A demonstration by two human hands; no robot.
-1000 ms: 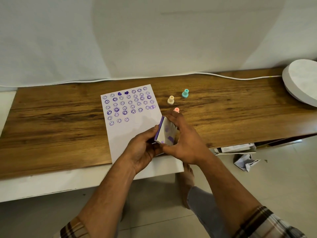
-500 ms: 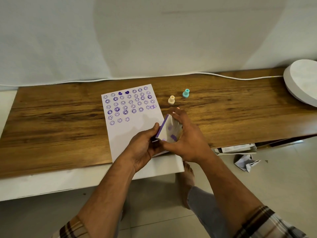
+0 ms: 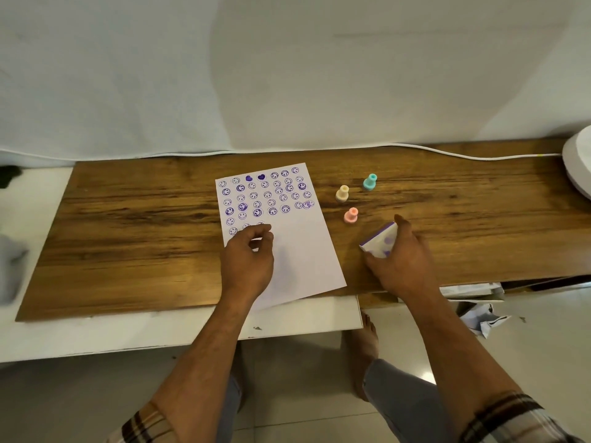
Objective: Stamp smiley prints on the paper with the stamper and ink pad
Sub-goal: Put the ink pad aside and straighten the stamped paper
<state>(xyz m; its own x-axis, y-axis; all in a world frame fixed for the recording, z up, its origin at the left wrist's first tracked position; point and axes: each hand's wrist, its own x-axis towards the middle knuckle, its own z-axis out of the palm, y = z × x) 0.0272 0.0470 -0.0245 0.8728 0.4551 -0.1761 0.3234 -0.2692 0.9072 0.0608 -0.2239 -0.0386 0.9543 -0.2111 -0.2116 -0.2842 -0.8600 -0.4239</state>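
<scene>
The white paper (image 3: 307, 251) lies on the wooden board (image 3: 128, 238), its upper part filled with several purple smiley prints and two hearts. My left hand (image 3: 248, 260) hovers over the paper's left side just below the lowest prints, its fingertips pinched together; whether a stamper is inside them is hidden. My right hand (image 3: 399, 263) is to the right of the paper, gripping the ink pad (image 3: 380, 241), a white case with purple blotches and a purple edge, tilted on the wood. Three stampers stand upright beyond it: yellow (image 3: 342, 193), teal (image 3: 370, 181) and pink (image 3: 351, 215).
A white cable (image 3: 447, 153) runs along the board's back edge. A white round object (image 3: 579, 167) sits at the far right. The board rests on a white panel (image 3: 160, 334). On the floor are crumpled paper (image 3: 479, 318) and my bare foot (image 3: 364, 343).
Both hands held the ink pad together over the paper's lower right. Now they have parted: the right carried the pad right onto the wood, the left moved left over the paper.
</scene>
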